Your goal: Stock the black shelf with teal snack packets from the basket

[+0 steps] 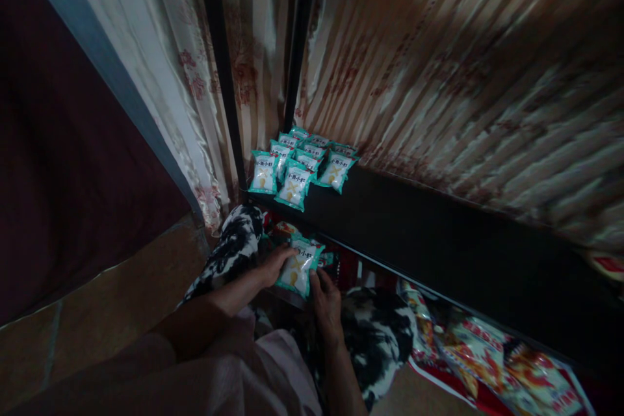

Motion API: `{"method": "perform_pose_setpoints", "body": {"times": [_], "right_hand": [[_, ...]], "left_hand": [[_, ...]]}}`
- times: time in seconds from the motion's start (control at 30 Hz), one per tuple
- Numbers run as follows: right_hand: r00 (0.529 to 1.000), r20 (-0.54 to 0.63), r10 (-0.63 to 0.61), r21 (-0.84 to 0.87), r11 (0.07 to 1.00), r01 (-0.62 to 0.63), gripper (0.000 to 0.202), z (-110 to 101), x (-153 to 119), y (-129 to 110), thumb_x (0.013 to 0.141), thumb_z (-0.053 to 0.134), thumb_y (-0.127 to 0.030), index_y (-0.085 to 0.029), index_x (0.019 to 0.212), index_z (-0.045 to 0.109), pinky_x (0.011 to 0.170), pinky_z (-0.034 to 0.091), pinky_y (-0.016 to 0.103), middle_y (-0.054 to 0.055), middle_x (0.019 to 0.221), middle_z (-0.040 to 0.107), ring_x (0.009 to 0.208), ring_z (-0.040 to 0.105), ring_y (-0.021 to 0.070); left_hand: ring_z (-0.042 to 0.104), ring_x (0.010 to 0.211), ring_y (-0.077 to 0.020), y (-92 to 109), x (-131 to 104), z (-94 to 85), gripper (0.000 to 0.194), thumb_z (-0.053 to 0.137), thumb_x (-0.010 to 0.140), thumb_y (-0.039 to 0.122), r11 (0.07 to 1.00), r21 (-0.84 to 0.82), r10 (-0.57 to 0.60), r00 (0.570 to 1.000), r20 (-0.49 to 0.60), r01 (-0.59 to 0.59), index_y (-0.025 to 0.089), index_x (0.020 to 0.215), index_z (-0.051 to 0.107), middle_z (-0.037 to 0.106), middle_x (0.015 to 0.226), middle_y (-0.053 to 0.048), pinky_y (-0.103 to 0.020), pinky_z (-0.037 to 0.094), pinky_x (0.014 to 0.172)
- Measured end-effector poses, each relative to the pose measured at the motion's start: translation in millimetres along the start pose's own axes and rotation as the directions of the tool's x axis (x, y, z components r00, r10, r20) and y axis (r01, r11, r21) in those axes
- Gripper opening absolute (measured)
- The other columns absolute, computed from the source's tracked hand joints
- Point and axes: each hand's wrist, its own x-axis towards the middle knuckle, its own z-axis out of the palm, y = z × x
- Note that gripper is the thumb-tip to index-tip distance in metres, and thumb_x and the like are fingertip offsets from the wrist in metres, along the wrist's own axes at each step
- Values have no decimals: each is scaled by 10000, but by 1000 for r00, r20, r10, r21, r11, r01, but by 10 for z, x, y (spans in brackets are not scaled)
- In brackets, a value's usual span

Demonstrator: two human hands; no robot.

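Observation:
A teal and white snack packet [298, 268] is held between my two hands, above my lap and in front of the shelf edge. My left hand [277, 264] grips its left side, with the thumb on the front. On the right side of the packet, my right hand [326, 299] has its fingers against the edge. Several matching packets [293, 186] stand in rows at the left end of the black shelf [414, 221], leaning close together.
Pleated patterned curtains [439, 65] hang behind the shelf, with dark upright posts [221, 65] at its left end. Larger red and white snack bags [478, 351] lie below the shelf at the right. Tiled floor [112, 299] shows at the left.

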Motion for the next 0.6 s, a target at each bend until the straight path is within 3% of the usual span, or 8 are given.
{"method": "perform_pose_setpoints", "body": {"times": [0.17,0.4,0.6], "right_hand": [[996,-84,-12,-23,1000,10,580,-9,13,35,687,601,-609,-139,1015,688,779,508,348,93,956,716,914,644,266],[999,-23,-34,-62,998,32,614,-7,-27,-43,726,578,-588,-146,1149,628,872,486,361,103,1099,678,1031,613,267],[992,-75,-106,-154,984,93,651,18,-21,-2,694,634,-547,-140,1200,594,904,476,374,110,1116,672,1047,611,273]], "left_hand": [[609,700,-138,19,-22,6,262,723,600,283,999,31,5,1000,30,-6,169,798,596,636,721,14,-227,465,654],[615,692,-160,49,-33,35,281,721,588,301,998,44,46,999,17,-47,168,801,596,638,699,6,-242,461,640],[643,809,-205,63,-51,59,430,764,575,319,994,53,91,995,38,-93,151,944,623,686,870,-54,-273,478,705]]}}
